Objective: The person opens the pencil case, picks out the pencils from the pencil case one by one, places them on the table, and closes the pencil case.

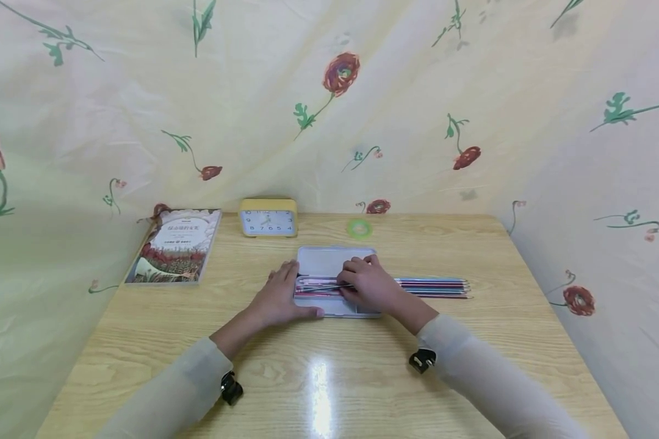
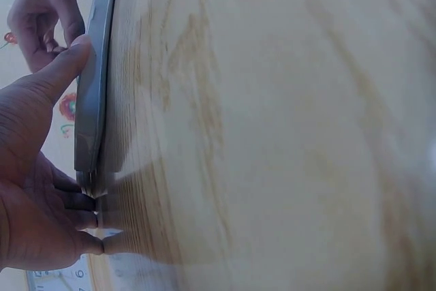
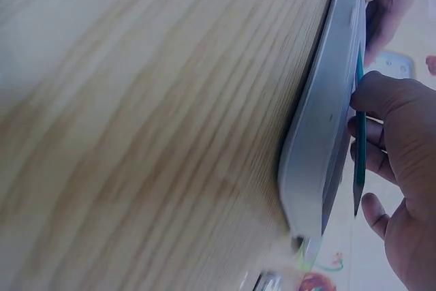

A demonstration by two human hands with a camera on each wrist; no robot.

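Note:
An open pencil case (image 1: 335, 261) with a pale lid lies on the table, several pencils (image 1: 315, 291) inside it. My left hand (image 1: 277, 300) holds the case at its left end, thumb on the front rim and fingers by the end, as the left wrist view (image 2: 34, 168) also shows. Over the case, my right hand (image 1: 369, 285) pinches a dark green pencil (image 3: 361, 148) between thumb and fingers. In the right wrist view its sharpened tip points away from the left hand. Several more pencils (image 1: 436, 288) lie side by side right of the case, partly hidden by the right hand.
A yellow clock (image 1: 269, 217) stands at the table's back edge, left of a green tape roll (image 1: 359, 228). A book (image 1: 174, 247) lies at the back left. Flowered cloth (image 1: 285, 122) hangs behind the wooden table (image 1: 274, 390).

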